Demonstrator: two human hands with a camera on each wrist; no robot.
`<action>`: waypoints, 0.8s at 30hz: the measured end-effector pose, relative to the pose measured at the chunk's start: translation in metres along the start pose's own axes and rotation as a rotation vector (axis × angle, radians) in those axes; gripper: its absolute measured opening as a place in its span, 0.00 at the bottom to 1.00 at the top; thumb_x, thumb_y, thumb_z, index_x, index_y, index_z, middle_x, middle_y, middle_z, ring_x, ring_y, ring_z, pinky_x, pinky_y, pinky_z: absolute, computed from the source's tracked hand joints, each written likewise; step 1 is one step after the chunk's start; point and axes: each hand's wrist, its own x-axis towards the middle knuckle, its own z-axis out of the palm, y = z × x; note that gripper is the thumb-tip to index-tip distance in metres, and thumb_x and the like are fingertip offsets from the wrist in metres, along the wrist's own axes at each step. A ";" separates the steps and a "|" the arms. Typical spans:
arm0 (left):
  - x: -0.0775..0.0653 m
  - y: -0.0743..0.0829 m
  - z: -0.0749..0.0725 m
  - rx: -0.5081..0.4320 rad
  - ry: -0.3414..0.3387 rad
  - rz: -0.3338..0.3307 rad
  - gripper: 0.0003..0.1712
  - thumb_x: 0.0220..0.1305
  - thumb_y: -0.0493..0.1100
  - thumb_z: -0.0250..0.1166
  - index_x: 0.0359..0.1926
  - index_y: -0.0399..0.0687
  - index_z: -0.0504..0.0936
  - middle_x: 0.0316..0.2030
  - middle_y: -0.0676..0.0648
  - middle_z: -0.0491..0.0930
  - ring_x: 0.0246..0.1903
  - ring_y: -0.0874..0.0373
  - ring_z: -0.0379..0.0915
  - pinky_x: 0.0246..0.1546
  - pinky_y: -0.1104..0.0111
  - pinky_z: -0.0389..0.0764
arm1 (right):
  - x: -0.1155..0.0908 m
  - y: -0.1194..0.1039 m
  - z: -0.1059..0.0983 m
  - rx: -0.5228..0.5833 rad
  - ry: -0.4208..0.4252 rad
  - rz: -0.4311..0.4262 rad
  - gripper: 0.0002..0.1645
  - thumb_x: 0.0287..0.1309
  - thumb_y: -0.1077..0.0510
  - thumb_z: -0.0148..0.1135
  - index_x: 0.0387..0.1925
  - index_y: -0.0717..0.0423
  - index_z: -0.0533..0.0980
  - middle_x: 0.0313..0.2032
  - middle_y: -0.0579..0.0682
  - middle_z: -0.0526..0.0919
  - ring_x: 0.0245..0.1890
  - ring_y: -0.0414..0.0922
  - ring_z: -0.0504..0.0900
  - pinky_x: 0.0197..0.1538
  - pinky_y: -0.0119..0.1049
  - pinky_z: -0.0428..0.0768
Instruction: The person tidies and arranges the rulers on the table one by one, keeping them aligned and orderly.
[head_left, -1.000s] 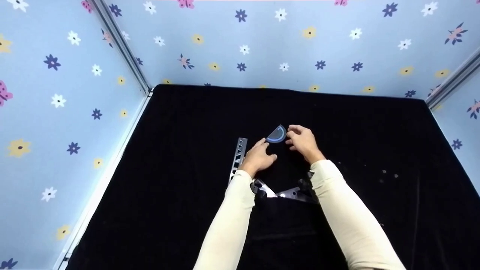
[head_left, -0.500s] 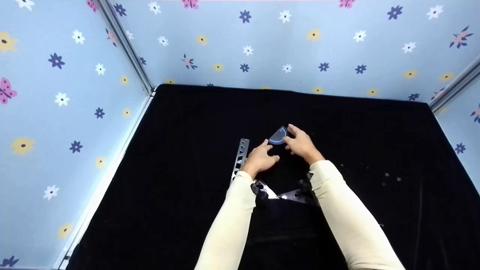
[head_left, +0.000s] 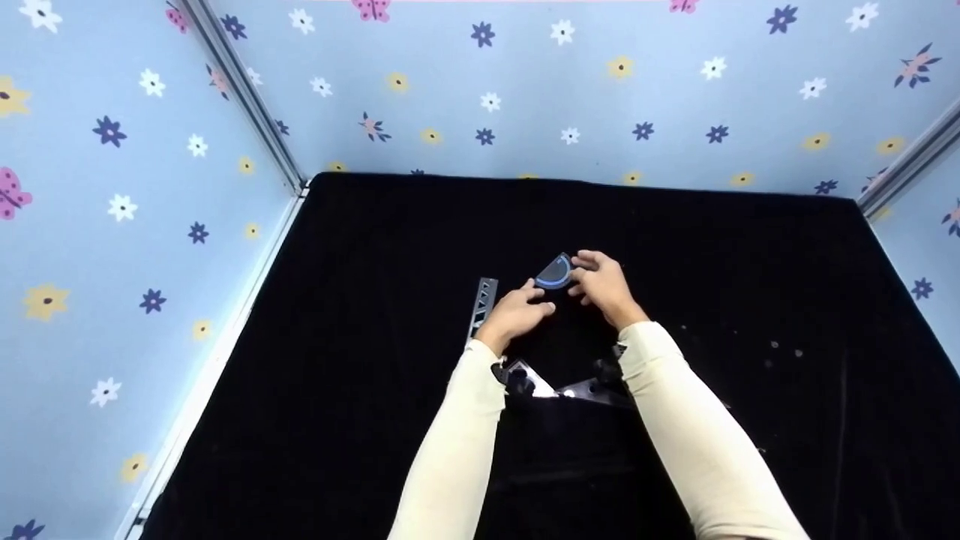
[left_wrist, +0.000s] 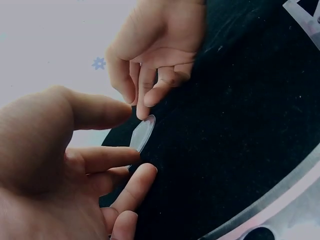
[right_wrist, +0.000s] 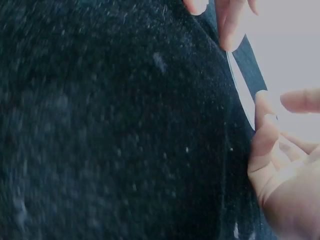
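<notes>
A clear semicircular protractor (head_left: 555,273) with a blue arc lies on the black cloth between the two hands. My left hand (head_left: 516,313) reaches its fingertips to the protractor's lower-left corner, its thumb held away. My right hand (head_left: 604,288) is at the curved edge, fingers loosely bent and the thumb apart from the index finger. In the left wrist view the right fingertips meet the upper end of the protractor (left_wrist: 143,133), while left fingers (left_wrist: 112,156) overlap its lower end. Seen thin from the right wrist, the protractor (right_wrist: 242,91) spans between both hands' fingertips.
A clear ruler (head_left: 484,301) with cut-out shapes lies left of the left hand, partly under the sleeve. Two clear set squares, one on the left (head_left: 534,381) and one on the right (head_left: 596,392), lie nearer the body. Flower-patterned walls (head_left: 525,90) enclose the black cloth (head_left: 360,300).
Half a second ago the right thumb and index finger closed in on the protractor's curved edge; now they have spread apart again. The left hand has hardly moved.
</notes>
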 end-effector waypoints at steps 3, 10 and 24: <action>0.000 0.001 0.000 -0.027 -0.002 -0.007 0.32 0.68 0.47 0.61 0.69 0.40 0.72 0.76 0.48 0.56 0.74 0.52 0.50 0.71 0.63 0.54 | -0.002 -0.002 -0.001 0.062 0.038 0.015 0.30 0.65 0.66 0.56 0.67 0.68 0.65 0.61 0.60 0.77 0.24 0.41 0.82 0.21 0.27 0.74; 0.000 -0.002 0.002 -0.052 0.013 -0.001 0.31 0.67 0.47 0.61 0.68 0.40 0.72 0.76 0.47 0.56 0.74 0.53 0.51 0.71 0.63 0.55 | -0.005 -0.002 -0.001 0.104 0.103 0.056 0.24 0.67 0.64 0.55 0.62 0.69 0.71 0.54 0.63 0.81 0.27 0.40 0.82 0.23 0.27 0.76; 0.001 -0.004 0.001 -0.016 0.021 0.006 0.31 0.68 0.47 0.61 0.68 0.39 0.73 0.75 0.47 0.57 0.74 0.53 0.50 0.72 0.64 0.53 | -0.008 -0.005 -0.002 0.101 0.152 0.134 0.19 0.67 0.64 0.53 0.55 0.72 0.75 0.45 0.64 0.81 0.37 0.47 0.85 0.32 0.33 0.83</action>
